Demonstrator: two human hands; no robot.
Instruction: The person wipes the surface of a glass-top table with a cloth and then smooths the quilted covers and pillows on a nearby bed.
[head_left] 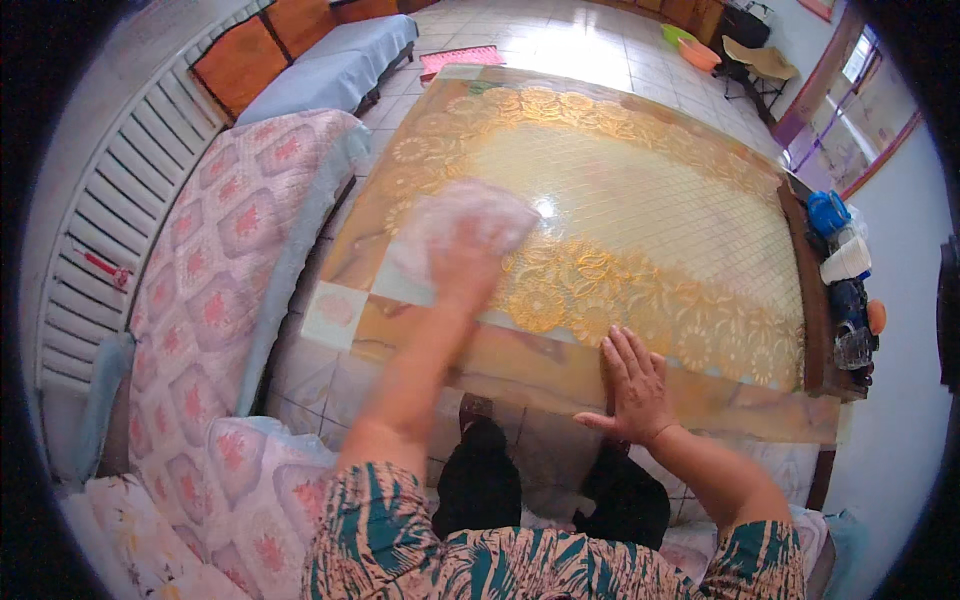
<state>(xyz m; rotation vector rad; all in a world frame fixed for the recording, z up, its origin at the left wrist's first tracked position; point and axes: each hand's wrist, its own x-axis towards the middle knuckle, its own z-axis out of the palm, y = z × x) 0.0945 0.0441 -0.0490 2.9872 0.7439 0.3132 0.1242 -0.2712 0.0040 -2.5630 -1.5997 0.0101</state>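
A pink-and-white cloth [462, 203] lies on the bench [640, 185], left of the bench's centre, with the left hand [466, 262] on top of it. That hand is blurred, so whether its fingers pinch the fabric or simply press it flat cannot be told. The right hand [636, 392] rests at the bench's near edge, fingers spread and holding nothing.

The cloth looks light and soft, likely to bunch or fold under pressure and unlikely to break. It should be easiest to manage with a broad palm over its middle and the fingertips just inside its far edge; a hold at one corner would probably let the rest trail. The bench's glossy top, over a gold floral pattern [545, 285], seems smooth enough for the cloth to slide easily. At the bench's right end, a white cup [846, 259] and a clear glass mug [853, 347] stand; the mug looks fragile if knocked.
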